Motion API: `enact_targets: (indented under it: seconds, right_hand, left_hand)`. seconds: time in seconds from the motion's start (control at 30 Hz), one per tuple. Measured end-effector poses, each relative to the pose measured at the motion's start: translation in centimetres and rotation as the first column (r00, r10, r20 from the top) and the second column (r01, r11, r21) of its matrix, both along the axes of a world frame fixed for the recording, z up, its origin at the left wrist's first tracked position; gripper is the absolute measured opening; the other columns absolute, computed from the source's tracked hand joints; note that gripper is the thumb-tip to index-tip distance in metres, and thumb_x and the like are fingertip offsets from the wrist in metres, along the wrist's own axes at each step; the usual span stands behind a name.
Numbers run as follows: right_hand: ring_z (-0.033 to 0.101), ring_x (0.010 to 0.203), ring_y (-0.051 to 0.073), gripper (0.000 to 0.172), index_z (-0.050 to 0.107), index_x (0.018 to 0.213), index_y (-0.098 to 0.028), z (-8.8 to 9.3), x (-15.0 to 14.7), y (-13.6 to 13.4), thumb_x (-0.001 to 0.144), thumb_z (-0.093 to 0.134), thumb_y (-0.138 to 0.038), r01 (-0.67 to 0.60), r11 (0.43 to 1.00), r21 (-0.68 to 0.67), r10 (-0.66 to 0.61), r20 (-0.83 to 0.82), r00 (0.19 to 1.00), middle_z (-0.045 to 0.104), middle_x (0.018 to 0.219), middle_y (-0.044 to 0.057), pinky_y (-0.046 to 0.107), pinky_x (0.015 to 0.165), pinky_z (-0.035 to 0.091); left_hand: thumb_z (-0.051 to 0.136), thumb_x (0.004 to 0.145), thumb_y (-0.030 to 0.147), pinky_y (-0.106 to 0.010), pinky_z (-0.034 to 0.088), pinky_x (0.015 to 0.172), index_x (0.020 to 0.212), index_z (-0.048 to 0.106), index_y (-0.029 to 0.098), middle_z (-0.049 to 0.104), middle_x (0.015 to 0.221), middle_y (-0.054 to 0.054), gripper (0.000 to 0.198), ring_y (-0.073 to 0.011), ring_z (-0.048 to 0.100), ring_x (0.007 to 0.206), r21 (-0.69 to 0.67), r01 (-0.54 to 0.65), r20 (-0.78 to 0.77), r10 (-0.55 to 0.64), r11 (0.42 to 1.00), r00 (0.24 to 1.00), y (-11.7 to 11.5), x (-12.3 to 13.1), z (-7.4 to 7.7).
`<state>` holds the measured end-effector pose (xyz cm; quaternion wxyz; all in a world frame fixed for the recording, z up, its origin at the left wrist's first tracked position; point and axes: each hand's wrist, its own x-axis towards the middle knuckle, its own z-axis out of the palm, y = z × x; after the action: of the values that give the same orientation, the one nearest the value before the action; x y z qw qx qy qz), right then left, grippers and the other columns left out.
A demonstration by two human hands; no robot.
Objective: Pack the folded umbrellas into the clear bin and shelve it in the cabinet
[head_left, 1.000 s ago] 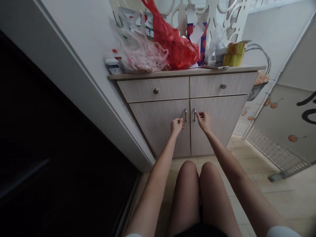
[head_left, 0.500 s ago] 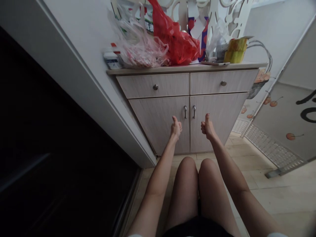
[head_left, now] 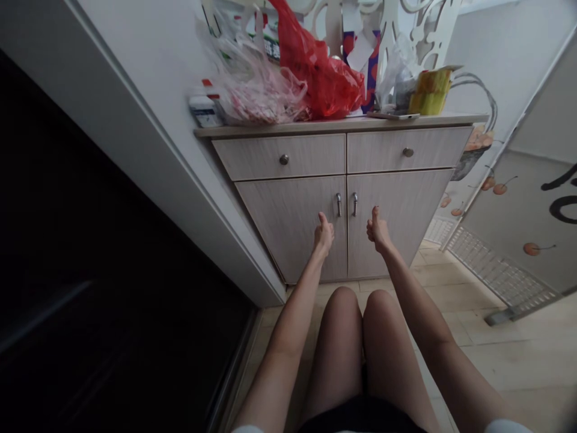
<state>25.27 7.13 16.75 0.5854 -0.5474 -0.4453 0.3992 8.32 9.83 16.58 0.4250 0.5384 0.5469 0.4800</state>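
Observation:
Both arms stretch forward over my knees toward a pale wood-grain cabinet. My left hand is a fist with the thumb pointing up and nothing in it, in front of the left door. In the same thumb-up fist, my right hand is held before the right door, also holding nothing. Closest to them are two upright metal door handles, the left handle and the right handle; neither hand appears to grip one. Both doors are closed, and so are the left drawer and right drawer above.
On the cabinet top lie a clear plastic bag, a red plastic bag, a white bottle, yellow tape rolls and a phone-like flat object. A dark door panel fills the left; a white partition stands right.
My left hand has shifted slightly right, and my right hand slightly left, so they are a little closer together. Both keep the thumb-up fist.

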Motion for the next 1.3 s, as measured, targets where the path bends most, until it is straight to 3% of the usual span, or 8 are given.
enact_targets:
  seconds: [0.13, 0.23, 0.33, 0.53, 0.87, 1.07, 1.3]
  right_hand:
    - [0.047, 0.056, 0.014, 0.059, 0.043, 0.067, -0.023, -1.1, 0.3, 3.5, 0.078, 0.042, -0.081, 0.153, 0.964, 0.219, -0.206, 0.245, 0.947, 0.050, 0.061, 0.001, 0.025, 0.053, 0.037]
    - [0.059, 0.076, 0.019, 0.052, 0.057, 0.091, -0.017, -1.7, -0.1, 6.8, 0.084, 0.046, -0.067, 0.193, 0.932, 0.308, -0.302, 0.361, 0.882, 0.066, 0.092, 0.013, 0.031, 0.072, 0.047]
    - [0.063, 0.084, 0.022, 0.045, 0.060, 0.104, -0.014, -2.0, -0.8, 9.6, 0.090, 0.043, -0.054, 0.144, 0.950, 0.278, -0.258, 0.434, 0.863, 0.067, 0.102, 0.017, 0.035, 0.079, 0.049]
    - [0.066, 0.090, 0.024, 0.035, 0.064, 0.101, -0.016, -2.8, -1.2, 11.4, 0.093, 0.041, -0.040, 0.118, 0.962, 0.247, -0.231, 0.505, 0.832, 0.070, 0.101, 0.016, 0.037, 0.084, 0.050]
    - [0.067, 0.085, 0.021, 0.032, 0.060, 0.099, -0.017, -4.4, -0.6, 8.0, 0.093, 0.042, -0.042, 0.080, 0.945, 0.317, -0.209, 0.399, 0.893, 0.070, 0.100, 0.015, 0.035, 0.081, 0.051]
    - [0.067, 0.091, 0.022, 0.032, 0.060, 0.101, -0.020, -5.2, 0.3, 4.0, 0.093, 0.040, -0.044, 0.055, 0.926, 0.373, -0.213, 0.398, 0.892, 0.071, 0.100, 0.011, 0.037, 0.084, 0.051]
    - [0.065, 0.087, 0.023, 0.034, 0.060, 0.101, -0.020, -4.8, 1.6, -1.9, 0.094, 0.039, -0.047, 0.088, 0.918, 0.386, -0.271, 0.449, 0.852, 0.070, 0.096, 0.010, 0.037, 0.084, 0.049]
  left_hand:
    - [0.024, 0.091, 0.073, -0.025, 0.032, 0.050, 0.053, 0.036, 0.023, 0.044, 0.051, -0.002, 0.064, -0.0149, 0.049, 0.054, 0.159, -0.117, -0.251, 0.155, 0.980, 0.955, 2.4, 0.4, -0.3]
    - [0.043, 0.095, 0.049, -0.028, 0.044, 0.072, 0.075, 0.058, 0.020, 0.068, 0.081, -0.009, 0.038, -0.0199, 0.064, 0.082, 0.247, -0.129, -0.391, 0.220, 0.960, 0.893, 4.8, 1.6, -0.2]
    - [0.048, 0.094, 0.032, -0.030, 0.046, 0.087, 0.100, 0.063, 0.017, 0.070, 0.106, -0.014, 0.022, -0.0213, 0.065, 0.101, 0.257, -0.084, -0.421, 0.190, 0.963, 0.887, 7.0, 3.2, 0.1]
    - [0.043, 0.096, 0.024, -0.033, 0.048, 0.087, 0.104, 0.064, 0.014, 0.071, 0.105, -0.017, 0.025, -0.0236, 0.067, 0.099, 0.226, -0.029, -0.460, 0.133, 0.974, 0.878, 8.5, 4.4, -0.3]
    - [0.042, 0.098, 0.024, -0.027, 0.046, 0.083, 0.096, 0.064, 0.017, 0.073, 0.096, -0.011, 0.023, -0.0186, 0.068, 0.091, 0.287, -0.032, -0.452, 0.165, 0.957, 0.877, 4.8, 3.0, -1.6]
    - [0.044, 0.097, 0.025, -0.025, 0.045, 0.083, 0.087, 0.064, 0.019, 0.073, 0.091, -0.007, 0.023, -0.0168, 0.067, 0.088, 0.338, -0.020, -0.386, 0.158, 0.941, 0.909, 1.1, 1.3, -2.0]
    - [0.047, 0.095, 0.027, -0.026, 0.048, 0.083, 0.087, 0.064, 0.020, 0.074, 0.088, -0.007, 0.020, -0.0169, 0.069, 0.085, 0.381, 0.000, -0.305, 0.126, 0.925, 0.944, -3.8, -2.1, -2.6]
